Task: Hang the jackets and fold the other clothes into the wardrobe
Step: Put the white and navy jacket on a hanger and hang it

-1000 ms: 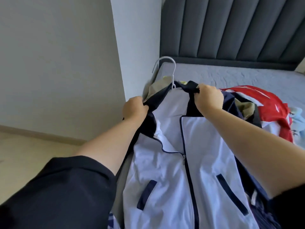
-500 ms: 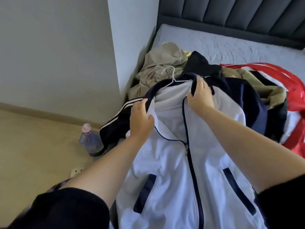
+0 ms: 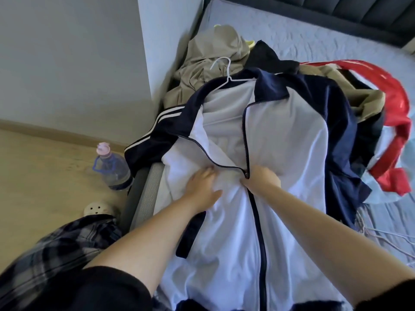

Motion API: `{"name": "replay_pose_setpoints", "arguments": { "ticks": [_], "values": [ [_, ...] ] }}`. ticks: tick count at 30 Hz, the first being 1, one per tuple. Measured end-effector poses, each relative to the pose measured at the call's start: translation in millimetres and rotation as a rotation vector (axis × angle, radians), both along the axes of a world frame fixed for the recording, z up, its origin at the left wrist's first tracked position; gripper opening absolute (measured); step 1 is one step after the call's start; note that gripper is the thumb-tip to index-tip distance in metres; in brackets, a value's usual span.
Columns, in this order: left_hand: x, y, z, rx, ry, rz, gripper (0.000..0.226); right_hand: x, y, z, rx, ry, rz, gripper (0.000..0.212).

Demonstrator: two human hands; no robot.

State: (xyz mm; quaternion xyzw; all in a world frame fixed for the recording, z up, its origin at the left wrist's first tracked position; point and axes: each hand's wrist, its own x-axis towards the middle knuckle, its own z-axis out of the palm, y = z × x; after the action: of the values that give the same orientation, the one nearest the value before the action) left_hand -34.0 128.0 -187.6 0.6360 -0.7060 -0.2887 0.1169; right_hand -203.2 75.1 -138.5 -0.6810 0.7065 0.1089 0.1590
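jacket [image 3: 280, 135]: white, navy | hanger [image 3: 226, 74]: white | bottle [image 3: 112, 169]: blue

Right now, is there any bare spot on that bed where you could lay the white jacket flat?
Bare mattress shows beyond the clothes pile, between the khaki garment and the dark headboard. A smaller strip lies at the right edge near loose hangers. The middle is crowded: the white jacket, the red garment and both hands.

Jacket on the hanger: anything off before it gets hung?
Yes. The white-and-navy jacket is only part-zipped; its left front panel is folded open above the zipper pull. The white hanger shows at just one shoulder. Left hand presses the fabric; right hand is at the pull.
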Motion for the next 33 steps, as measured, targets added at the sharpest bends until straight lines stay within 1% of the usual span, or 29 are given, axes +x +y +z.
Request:
{"name": "replay_pose_setpoints", "arguments": {
  "ticks": [2,4,6,8,9,11,12,14,17,19,21,23,28,30,33],
  "values": [
    [-1.5,7.4,-6.3,0.050,-0.154,-0.067,0.080,2.3,1.6,-1.1,-0.018,-0.022,-0.034,0.006],
    [-4.5,15.2,-9.8,0.078,-0.194,-0.075,0.087,3.8,2.3,-1.5,-0.020,-0.046,-0.064,0.004],
    [-9.3,20.9,-10.7,0.067,-0.223,-0.051,0.089,3.7,3.3,0.3,0.003,-0.055,-0.084,0.007],
    [-15.1,26.5,-12.2,0.037,-0.293,-0.042,0.091,2.0,3.9,1.4,0.027,-0.054,-0.070,0.015],
    [-17.5,29.0,-13.0,0.022,-0.321,-0.048,0.091,1.9,5.2,2.9,0.028,-0.024,-0.035,0.017],
    [-20.6,31.7,-12.9,-0.028,-0.326,-0.092,0.088,2.4,8.7,6.2,-0.006,0.130,0.123,0.014],
    [-21.1,32.3,-11.7,-0.073,-0.318,-0.142,0.084,3.2,11.5,8.1,-0.047,0.228,0.233,0.012],
    [-22.0,33.0,-9.6,-0.178,-0.299,-0.294,0.073,2.0,14.9,11.3,-0.122,0.368,0.411,0.022],
    [-25.9,38.7,-12.7,-0.271,-0.322,-0.470,0.062,-7.3,9.2,16.9,-0.167,0.436,0.534,0.027],
    [-28.8,42.6,-16.5,-0.261,-0.372,-0.490,0.061,-12.6,3.1,22.6,-0.181,0.417,0.571,0.027],
    [-32.0,44.1,-19.3,-0.191,-0.380,-0.471,0.060,-15.1,-2.8,28.1,-0.206,0.384,0.594,0.026],
    [-35.4,44.4,-20.9,-0.144,-0.380,-0.455,0.060,-13.7,-7.1,31.3,-0.225,0.397,0.626,0.026],
    [-37.4,41.9,-25.3,-0.107,-0.406,-0.475,0.060,-2.8,-16.4,39.1,-0.274,0.426,0.714,0.023],
    [-35.7,40.2,-27.9,-0.091,-0.414,-0.489,0.061,5.1,-30.6,53.0,-0.346,0.394,0.691,0.023],
    [-35.2,40.0,-30.7,-0.064,-0.402,-0.496,0.060,21.9,-58.1,89.4,-0.532,0.264,0.543,0.017]
  ]
}}
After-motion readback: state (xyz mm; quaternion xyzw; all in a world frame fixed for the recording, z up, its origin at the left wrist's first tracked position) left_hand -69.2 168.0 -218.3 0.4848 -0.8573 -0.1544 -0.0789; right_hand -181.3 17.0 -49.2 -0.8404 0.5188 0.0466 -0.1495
